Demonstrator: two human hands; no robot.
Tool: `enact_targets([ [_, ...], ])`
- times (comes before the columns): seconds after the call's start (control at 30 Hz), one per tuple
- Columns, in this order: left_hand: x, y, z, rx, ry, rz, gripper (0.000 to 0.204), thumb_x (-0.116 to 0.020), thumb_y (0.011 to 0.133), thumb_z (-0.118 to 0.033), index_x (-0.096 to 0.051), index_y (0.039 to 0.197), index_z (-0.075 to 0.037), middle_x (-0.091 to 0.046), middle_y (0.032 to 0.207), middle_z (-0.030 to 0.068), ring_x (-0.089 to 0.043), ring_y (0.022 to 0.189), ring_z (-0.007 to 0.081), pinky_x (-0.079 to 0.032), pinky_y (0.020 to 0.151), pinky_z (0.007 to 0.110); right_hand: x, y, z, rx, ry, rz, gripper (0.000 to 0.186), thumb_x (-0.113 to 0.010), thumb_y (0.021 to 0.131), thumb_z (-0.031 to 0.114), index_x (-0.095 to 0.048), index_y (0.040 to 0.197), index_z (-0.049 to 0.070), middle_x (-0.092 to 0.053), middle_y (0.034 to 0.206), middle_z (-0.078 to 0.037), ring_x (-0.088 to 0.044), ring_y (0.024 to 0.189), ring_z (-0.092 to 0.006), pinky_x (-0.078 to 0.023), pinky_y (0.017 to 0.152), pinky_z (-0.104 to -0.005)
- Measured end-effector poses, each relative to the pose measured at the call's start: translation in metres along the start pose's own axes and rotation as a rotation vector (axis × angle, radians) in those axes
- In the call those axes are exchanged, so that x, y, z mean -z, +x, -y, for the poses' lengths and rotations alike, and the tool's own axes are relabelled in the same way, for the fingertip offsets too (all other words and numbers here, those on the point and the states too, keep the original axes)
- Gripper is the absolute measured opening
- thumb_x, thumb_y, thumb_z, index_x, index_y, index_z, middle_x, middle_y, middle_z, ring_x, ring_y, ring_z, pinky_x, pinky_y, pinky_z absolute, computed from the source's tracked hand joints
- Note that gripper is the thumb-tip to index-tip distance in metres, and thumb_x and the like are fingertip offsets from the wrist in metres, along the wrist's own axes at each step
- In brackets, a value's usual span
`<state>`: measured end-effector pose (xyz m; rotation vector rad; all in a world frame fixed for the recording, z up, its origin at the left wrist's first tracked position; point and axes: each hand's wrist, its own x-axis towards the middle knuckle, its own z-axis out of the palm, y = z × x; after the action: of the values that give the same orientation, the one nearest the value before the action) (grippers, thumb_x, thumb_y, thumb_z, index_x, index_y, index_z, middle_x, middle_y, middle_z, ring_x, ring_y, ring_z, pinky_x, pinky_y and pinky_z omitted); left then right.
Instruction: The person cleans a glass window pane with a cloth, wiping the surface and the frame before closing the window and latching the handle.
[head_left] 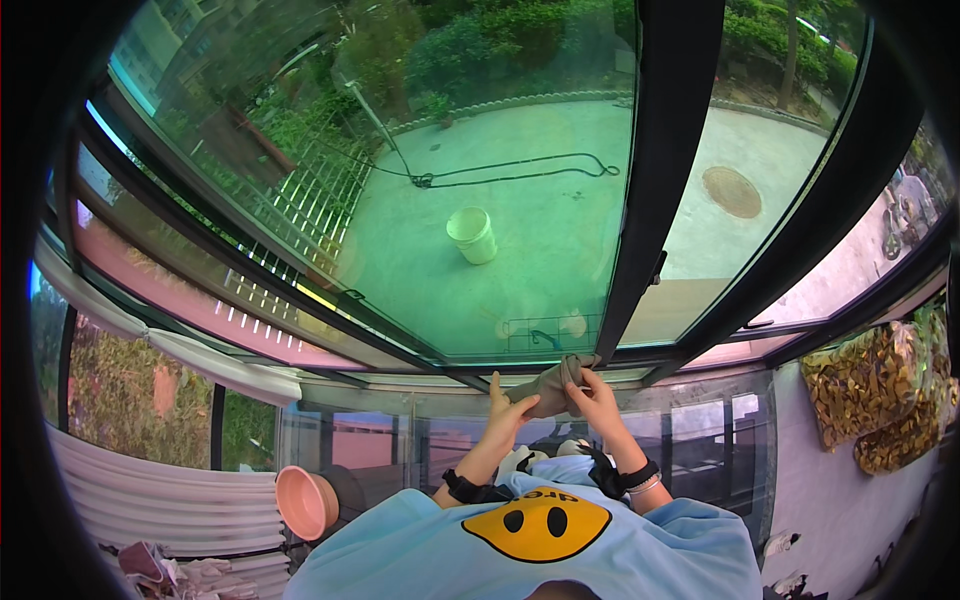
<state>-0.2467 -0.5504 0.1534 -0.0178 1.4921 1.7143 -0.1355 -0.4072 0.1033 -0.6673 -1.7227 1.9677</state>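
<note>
A grey-brown cloth is bunched between my two hands, just in front of the lower frame of a large window. My left hand grips its left side, with one finger pointing up and the thumb along the cloth. My right hand pinches the cloth's right side. The green-tinted window pane stands beyond the cloth, set in a dark frame. Whether the cloth touches the frame I cannot tell.
An orange-pink basin is at the lower left, beside pale curtains. Patterned bags lie to the right. Through the glass show a white bucket, a dark hose or cable and a white fence. A window handle juts from the frame.
</note>
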Motion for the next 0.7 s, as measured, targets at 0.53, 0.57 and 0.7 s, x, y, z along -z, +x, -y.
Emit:
enact_targets([
  [0.53,0.025,0.009,-0.010,-0.173,0.001,-0.057,0.074,-0.068,0.079,0.000,-0.031,0.141,-0.013,-0.051,0.114,0.0098,-0.056,0.092,0.0147,-0.050,0.066,0.027,-0.010,-0.010,-0.004,-0.121,-0.247,0.068,0.065,-0.071,0.080,0.029,-0.043,0.131,0.001,-0.061,0.092,-0.016,-0.064,0.078,-0.0204,-0.050,0.066,-0.0312],
  [0.57,0.025,0.008,-0.012,-0.168,0.035,-0.050,0.067,-0.067,0.079,0.000,-0.038,0.139,-0.011,-0.051,0.114,0.0090,-0.055,0.093,0.0141,-0.049,0.066,0.026,-0.011,-0.010,-0.004,-0.129,-0.232,0.089,0.066,-0.071,0.080,0.031,-0.043,0.131,0.001,-0.061,0.093,-0.017,-0.064,0.079,-0.0216,-0.051,0.066,-0.0314],
  [0.7,0.021,0.001,-0.015,-0.136,0.141,0.106,0.048,-0.065,0.081,0.001,-0.052,0.127,-0.005,-0.055,0.103,0.0051,-0.054,0.081,0.0095,-0.045,0.062,0.022,-0.015,-0.014,-0.003,-0.137,-0.511,0.124,0.072,-0.071,0.077,0.042,-0.045,0.130,0.002,-0.062,0.097,-0.017,-0.064,0.080,-0.0253,-0.051,0.067,-0.0324],
])
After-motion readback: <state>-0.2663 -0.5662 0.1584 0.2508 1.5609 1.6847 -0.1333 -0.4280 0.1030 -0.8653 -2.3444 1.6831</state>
